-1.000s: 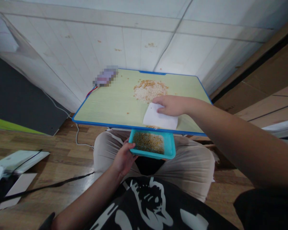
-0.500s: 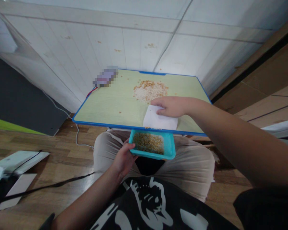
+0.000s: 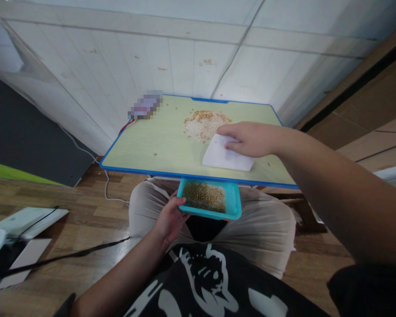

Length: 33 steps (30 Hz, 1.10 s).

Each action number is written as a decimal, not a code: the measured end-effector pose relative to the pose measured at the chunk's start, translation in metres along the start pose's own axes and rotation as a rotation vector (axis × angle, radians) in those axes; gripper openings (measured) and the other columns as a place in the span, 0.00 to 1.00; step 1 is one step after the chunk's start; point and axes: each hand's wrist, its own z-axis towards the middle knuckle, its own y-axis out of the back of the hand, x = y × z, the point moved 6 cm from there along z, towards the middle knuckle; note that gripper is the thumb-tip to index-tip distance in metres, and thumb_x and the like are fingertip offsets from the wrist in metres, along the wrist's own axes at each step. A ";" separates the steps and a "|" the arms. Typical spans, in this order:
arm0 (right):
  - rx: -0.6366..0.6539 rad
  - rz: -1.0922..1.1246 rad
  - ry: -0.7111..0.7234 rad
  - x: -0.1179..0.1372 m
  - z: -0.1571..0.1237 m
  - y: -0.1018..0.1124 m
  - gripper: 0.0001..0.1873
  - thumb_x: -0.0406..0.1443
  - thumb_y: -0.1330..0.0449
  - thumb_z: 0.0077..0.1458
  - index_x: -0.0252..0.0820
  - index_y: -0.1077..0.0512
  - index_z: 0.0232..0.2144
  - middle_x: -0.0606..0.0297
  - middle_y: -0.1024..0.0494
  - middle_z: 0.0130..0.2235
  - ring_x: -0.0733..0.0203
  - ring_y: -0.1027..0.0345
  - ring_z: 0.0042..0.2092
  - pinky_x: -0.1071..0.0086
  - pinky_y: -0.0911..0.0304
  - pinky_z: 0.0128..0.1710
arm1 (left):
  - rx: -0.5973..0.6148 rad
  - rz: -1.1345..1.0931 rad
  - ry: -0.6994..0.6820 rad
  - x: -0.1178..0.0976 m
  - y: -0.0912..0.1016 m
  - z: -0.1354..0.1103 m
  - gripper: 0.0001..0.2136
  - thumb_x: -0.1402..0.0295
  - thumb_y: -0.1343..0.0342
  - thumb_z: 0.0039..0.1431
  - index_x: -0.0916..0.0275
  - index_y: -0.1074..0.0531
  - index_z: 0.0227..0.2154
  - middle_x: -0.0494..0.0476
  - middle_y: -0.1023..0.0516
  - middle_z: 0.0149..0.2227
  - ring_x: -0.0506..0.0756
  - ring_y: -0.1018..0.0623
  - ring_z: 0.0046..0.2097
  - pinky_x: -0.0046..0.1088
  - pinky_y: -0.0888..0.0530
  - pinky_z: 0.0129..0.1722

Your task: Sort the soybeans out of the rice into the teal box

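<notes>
The white wall (image 3: 152,48) is the biggest thing I have on my feed, with a cable (image 3: 229,66) running down it to the table's far edge. Below lies the wood floor (image 3: 95,213); a dark panel (image 3: 29,127) stands on the left and brown boxes (image 3: 372,110) on the right. The table (image 3: 141,149), pale green with a blue rim, sits against the wall, and the wearer's legs (image 3: 267,229) are at its near side.

I see the turquoise tub (image 3: 233,201) over the lap, just below the table's front edge. The left hand (image 3: 170,216) is closed on its left end, thumb over the rim. The right hand (image 3: 247,138) reaches over the table and grips the white card (image 3: 226,156) by its far edge, thumb on the face towards me; whether the card touches the tabletop I can't tell. Its near edge stops short of the blue rim.

Just past those fingers is the pile (image 3: 205,125), whitish bits in front with yellow ones mostly behind. A blurred-out item (image 3: 145,105) sits at the far left corner, a red cord (image 3: 126,127) beside it. Smaller yellow and pale grains (image 3: 203,197) cover much of the tub's bottom, and one lone speck (image 3: 155,154) lies on the table, left of the card
</notes>
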 end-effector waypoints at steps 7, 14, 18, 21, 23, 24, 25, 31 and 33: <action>-0.034 0.173 -0.241 -0.078 -0.022 0.018 0.12 0.41 0.41 0.61 0.42 0.27 0.44 0.58 0.20 0.40 0.50 0.25 0.44 0.58 0.30 0.44 | -0.014 0.011 0.023 0.003 0.003 0.002 0.19 0.69 0.35 0.40 0.58 0.22 0.40 0.53 0.15 0.40 0.56 0.19 0.39 0.30 0.24 0.40; 0.013 0.309 -0.480 -0.128 -0.031 -0.008 0.12 0.43 0.38 0.55 0.44 0.28 0.40 0.58 0.20 0.36 0.49 0.23 0.38 0.55 0.26 0.38 | -0.020 0.004 0.019 0.001 0.000 0.001 0.20 0.70 0.36 0.41 0.58 0.22 0.42 0.53 0.15 0.39 0.56 0.19 0.39 0.30 0.25 0.38; 0.029 0.290 -0.499 -0.130 -0.024 -0.016 0.13 0.44 0.35 0.53 0.44 0.28 0.38 0.56 0.18 0.38 0.48 0.22 0.40 0.57 0.26 0.38 | -0.029 0.000 0.018 0.001 -0.001 0.000 0.21 0.70 0.36 0.41 0.57 0.23 0.43 0.52 0.15 0.40 0.56 0.19 0.39 0.30 0.25 0.39; 0.058 0.293 -0.502 -0.126 -0.018 -0.018 0.14 0.44 0.34 0.54 0.44 0.27 0.39 0.56 0.18 0.39 0.48 0.22 0.40 0.59 0.27 0.37 | -0.051 -0.001 0.016 0.002 0.002 0.001 0.20 0.70 0.35 0.40 0.57 0.23 0.42 0.52 0.15 0.41 0.56 0.20 0.39 0.30 0.25 0.39; 0.049 0.297 -0.479 -0.120 -0.013 -0.015 0.13 0.43 0.36 0.56 0.44 0.27 0.41 0.56 0.18 0.39 0.48 0.22 0.40 0.60 0.27 0.37 | -0.055 0.000 0.010 0.002 0.006 0.002 0.20 0.70 0.35 0.39 0.58 0.24 0.40 0.53 0.15 0.42 0.56 0.20 0.40 0.30 0.26 0.39; 0.034 0.294 -0.454 -0.114 -0.009 -0.011 0.12 0.42 0.37 0.57 0.44 0.27 0.42 0.56 0.18 0.40 0.49 0.22 0.40 0.60 0.28 0.38 | -0.056 0.000 0.005 0.002 0.008 0.002 0.20 0.69 0.35 0.39 0.58 0.24 0.40 0.53 0.16 0.42 0.56 0.20 0.41 0.30 0.26 0.40; 0.007 0.280 -0.417 -0.107 -0.005 -0.006 0.12 0.41 0.38 0.58 0.44 0.26 0.43 0.57 0.18 0.40 0.50 0.23 0.41 0.61 0.28 0.38 | -0.060 0.001 -0.001 0.001 0.011 0.002 0.20 0.69 0.34 0.39 0.58 0.24 0.41 0.53 0.16 0.43 0.56 0.20 0.42 0.31 0.26 0.40; -0.261 -0.007 -0.028 -0.008 0.048 0.035 0.13 0.36 0.42 0.61 0.39 0.24 0.47 0.61 0.20 0.42 0.55 0.27 0.46 0.63 0.35 0.46 | -0.082 0.012 -0.068 -0.005 0.035 -0.003 0.24 0.67 0.33 0.41 0.57 0.25 0.46 0.55 0.16 0.46 0.61 0.19 0.49 0.33 0.27 0.43; -0.280 -0.073 0.109 0.040 0.073 0.037 0.14 0.34 0.43 0.62 0.40 0.23 0.48 0.63 0.19 0.42 0.57 0.27 0.47 0.65 0.37 0.48 | -0.083 0.009 -0.081 -0.005 0.043 -0.005 0.25 0.66 0.33 0.42 0.57 0.25 0.47 0.56 0.16 0.46 0.62 0.20 0.51 0.35 0.27 0.45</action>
